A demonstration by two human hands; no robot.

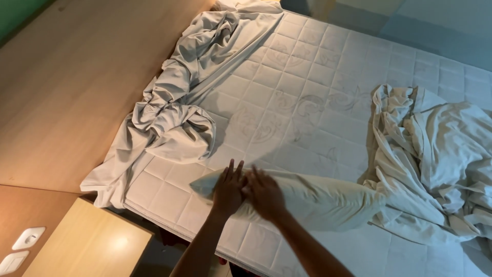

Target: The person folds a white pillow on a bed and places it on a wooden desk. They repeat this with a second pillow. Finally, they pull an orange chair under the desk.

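A cream pillow [318, 197] lies across the near part of a bare quilted mattress [307, 87]. My left hand [229, 188] rests flat on the pillow's left end with fingers spread. My right hand [265, 194] presses on the pillow just beside it, fingers also apart. The two hands touch each other at the thumbs. Neither hand grips anything.
A crumpled white sheet [179, 118] is bunched along the mattress's left edge against a wooden headboard panel [66, 87]. Another rumpled white sheet [441, 159] is heaped at the right. A wooden bedside table [87, 246] stands at the lower left, with wall switches [28, 237] beside it.
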